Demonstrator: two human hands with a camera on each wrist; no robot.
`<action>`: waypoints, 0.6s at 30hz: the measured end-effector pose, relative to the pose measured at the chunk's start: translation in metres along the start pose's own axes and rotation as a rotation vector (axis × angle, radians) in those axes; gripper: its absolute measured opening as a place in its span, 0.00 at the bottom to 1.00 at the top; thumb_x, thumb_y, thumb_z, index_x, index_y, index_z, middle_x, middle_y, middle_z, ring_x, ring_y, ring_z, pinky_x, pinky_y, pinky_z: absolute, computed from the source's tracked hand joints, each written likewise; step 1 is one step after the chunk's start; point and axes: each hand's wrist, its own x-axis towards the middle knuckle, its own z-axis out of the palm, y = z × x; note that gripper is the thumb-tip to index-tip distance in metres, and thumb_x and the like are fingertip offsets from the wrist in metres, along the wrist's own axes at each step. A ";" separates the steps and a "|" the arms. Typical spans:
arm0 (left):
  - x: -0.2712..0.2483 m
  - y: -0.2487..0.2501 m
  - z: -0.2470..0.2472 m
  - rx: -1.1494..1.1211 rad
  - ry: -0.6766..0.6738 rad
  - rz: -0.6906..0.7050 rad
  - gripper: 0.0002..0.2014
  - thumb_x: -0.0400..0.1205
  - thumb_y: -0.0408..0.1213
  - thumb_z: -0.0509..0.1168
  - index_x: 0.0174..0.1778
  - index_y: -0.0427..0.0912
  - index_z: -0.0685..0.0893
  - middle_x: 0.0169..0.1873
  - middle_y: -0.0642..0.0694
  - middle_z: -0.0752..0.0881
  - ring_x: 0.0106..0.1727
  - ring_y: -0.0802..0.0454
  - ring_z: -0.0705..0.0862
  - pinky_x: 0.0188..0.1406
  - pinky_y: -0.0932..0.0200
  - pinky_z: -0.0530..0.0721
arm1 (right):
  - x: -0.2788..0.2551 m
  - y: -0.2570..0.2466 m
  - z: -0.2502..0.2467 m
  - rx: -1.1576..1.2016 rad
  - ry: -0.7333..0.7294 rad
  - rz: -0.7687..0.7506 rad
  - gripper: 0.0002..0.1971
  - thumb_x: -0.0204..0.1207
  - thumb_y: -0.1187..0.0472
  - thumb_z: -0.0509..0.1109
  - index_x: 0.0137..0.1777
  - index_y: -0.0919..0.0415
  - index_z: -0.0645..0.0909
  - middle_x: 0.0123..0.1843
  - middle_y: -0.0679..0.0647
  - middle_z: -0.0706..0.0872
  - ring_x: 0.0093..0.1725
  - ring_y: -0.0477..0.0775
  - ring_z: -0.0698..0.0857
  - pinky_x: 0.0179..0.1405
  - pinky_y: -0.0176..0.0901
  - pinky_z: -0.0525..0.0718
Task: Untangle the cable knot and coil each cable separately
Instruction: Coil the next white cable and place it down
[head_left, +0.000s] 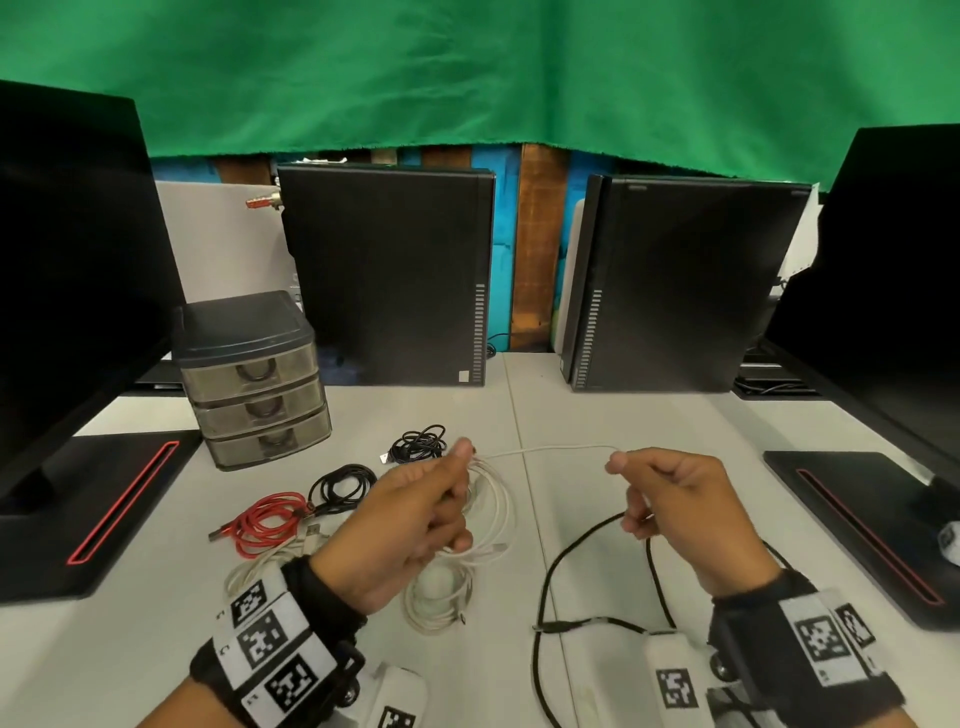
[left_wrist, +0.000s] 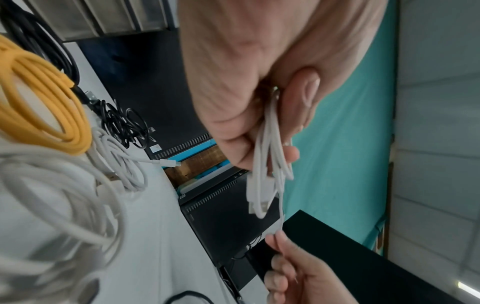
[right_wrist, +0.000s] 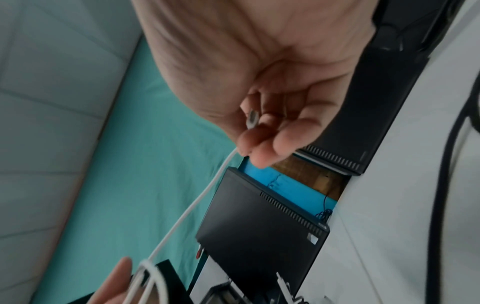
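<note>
The main risk is that the loops are slipping out of the left hand while the last stretch is being wound on. The left hand's grip is pinching a bundle of turns of the white cable between thumb and fingers, and in the left wrist view those turns are hanging loose below the thumb with one plug dangling among them. A firm tug from the other side would likely be pulling a turn free or dragging the dangling plug through a loop, making a fresh tangle. A second risk: the hanging loops are sitting just above the white coil lying on the table, and lowering the hand could be snagging the two together.

The right hand is holding the free end of the same white cable, its grip narrow, thumb and fingertips closing on the strand just behind the plug, the other fingers curling in. The strand is running nearly taut from one hand across to the other.

Taking the white cable as the landmark: the black cable is lying uncoiled on the table below its right end, near the right wrist; the red coil and two black coils are lying to its left, beyond the left hand.
</note>
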 end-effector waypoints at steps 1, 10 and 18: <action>0.000 0.002 -0.003 -0.048 0.000 -0.022 0.21 0.82 0.55 0.63 0.32 0.42 0.74 0.22 0.49 0.56 0.16 0.57 0.57 0.31 0.56 0.73 | 0.003 0.001 -0.003 0.002 0.012 0.011 0.08 0.81 0.61 0.72 0.44 0.61 0.91 0.23 0.55 0.79 0.24 0.54 0.81 0.27 0.46 0.81; 0.001 0.011 -0.004 -0.251 -0.039 -0.073 0.17 0.85 0.47 0.61 0.32 0.43 0.74 0.19 0.51 0.61 0.14 0.58 0.58 0.31 0.59 0.75 | 0.014 0.016 -0.017 -0.241 0.026 -0.152 0.10 0.84 0.59 0.68 0.55 0.55 0.92 0.25 0.37 0.81 0.27 0.35 0.78 0.37 0.29 0.79; -0.003 0.029 -0.008 -0.393 0.015 0.080 0.13 0.83 0.44 0.59 0.34 0.42 0.73 0.46 0.40 0.91 0.17 0.57 0.70 0.44 0.58 0.90 | -0.005 0.021 -0.002 -0.851 -0.199 -0.274 0.13 0.86 0.57 0.62 0.60 0.52 0.89 0.50 0.43 0.92 0.51 0.45 0.89 0.50 0.39 0.86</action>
